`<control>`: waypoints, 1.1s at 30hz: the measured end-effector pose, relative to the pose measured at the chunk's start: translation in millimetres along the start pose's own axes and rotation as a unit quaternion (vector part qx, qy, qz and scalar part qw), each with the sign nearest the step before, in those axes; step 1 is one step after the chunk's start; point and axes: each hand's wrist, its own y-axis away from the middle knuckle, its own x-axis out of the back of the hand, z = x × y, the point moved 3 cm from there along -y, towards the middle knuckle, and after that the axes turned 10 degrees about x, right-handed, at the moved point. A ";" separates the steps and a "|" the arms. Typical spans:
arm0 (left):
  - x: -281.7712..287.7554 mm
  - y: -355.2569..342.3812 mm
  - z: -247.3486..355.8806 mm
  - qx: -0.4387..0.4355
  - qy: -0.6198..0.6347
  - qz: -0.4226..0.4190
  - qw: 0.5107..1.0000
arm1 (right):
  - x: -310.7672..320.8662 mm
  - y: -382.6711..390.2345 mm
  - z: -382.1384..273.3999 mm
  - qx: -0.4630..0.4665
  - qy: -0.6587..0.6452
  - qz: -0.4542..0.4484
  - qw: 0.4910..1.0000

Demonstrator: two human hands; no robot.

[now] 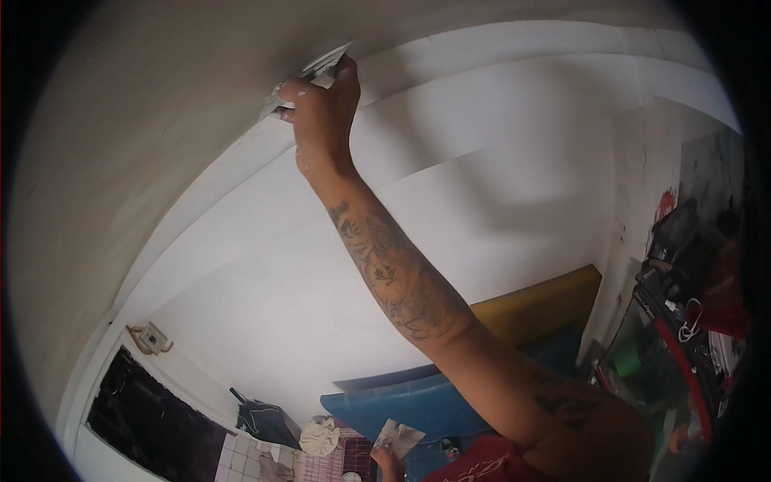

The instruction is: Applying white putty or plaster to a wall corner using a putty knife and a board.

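My right hand (325, 112) is raised high on a tattooed arm, its fingers closed around a wide, flat putty blade (328, 61). White filler is smeared on the blade and on my fingers. The blade lies against the grey ceiling (177, 80), close to where it meets the white moulding along the wall top. Low in the picture, my left hand (389, 463) grips a second flat, squarish putty blade (401, 438), pale with a grey patch. Only part of that hand shows, beside my red shirt (490, 462).
A white wall (265, 321) fills the middle. Below it lean a blue padded board (353, 406) and a yellow one (546, 301). Cluttered shelves with dark bags (675, 233) stand right. At lower left are a dark opening (161, 414), a wall fixture (150, 339) and a black bag (269, 422).
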 end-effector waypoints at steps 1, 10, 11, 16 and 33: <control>-2.6 -2.1 1.0 0.054 0.116 -0.010 0.992 | -1.9 2.6 -5.1 0.016 0.022 0.002 1.000; 10.9 -4.9 36.1 0.038 0.041 -0.060 0.997 | -10.2 24.2 -37.0 0.064 0.032 -0.075 0.995; 27.2 -3.3 55.0 -0.002 -0.009 -0.042 0.999 | -9.4 30.8 -33.8 0.066 0.074 -0.093 0.991; 39.5 -2.0 70.6 -0.064 -0.018 -0.023 0.998 | 22.4 93.0 -60.5 0.045 0.070 -0.171 0.982; 112.8 -105.1 176.4 0.191 0.710 -0.099 0.670 | 260.2 230.9 -85.5 -0.411 0.281 -0.216 0.840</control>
